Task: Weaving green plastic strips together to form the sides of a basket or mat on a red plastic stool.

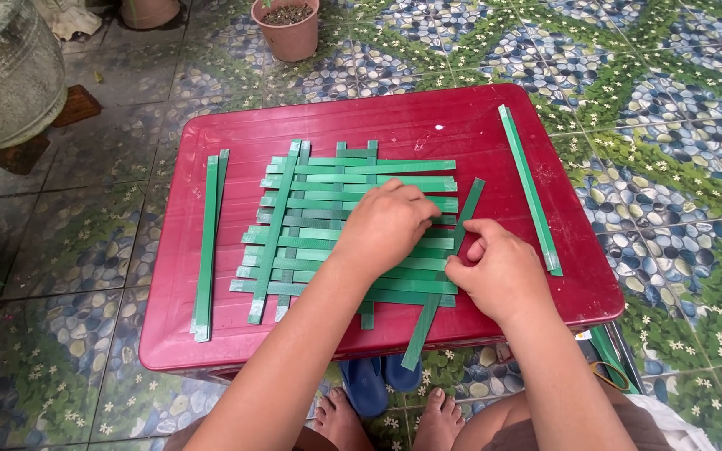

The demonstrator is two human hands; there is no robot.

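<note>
A partly woven mat of green strips (327,225) lies on a low red plastic table (219,334). My left hand (386,225) rests flat on the mat's right part, fingers pressing the strips down. My right hand (499,271) pinches a long diagonal green strip (440,296) at the mat's right edge; this strip runs from the upper right down past the table's front edge.
Loose green strips lie at the table's left (208,242) and right (530,188). A clay pot (287,29) and a large grey planter (6,75) stand on the patterned tile floor. Blue sandals (369,384) and my bare feet sit below the table.
</note>
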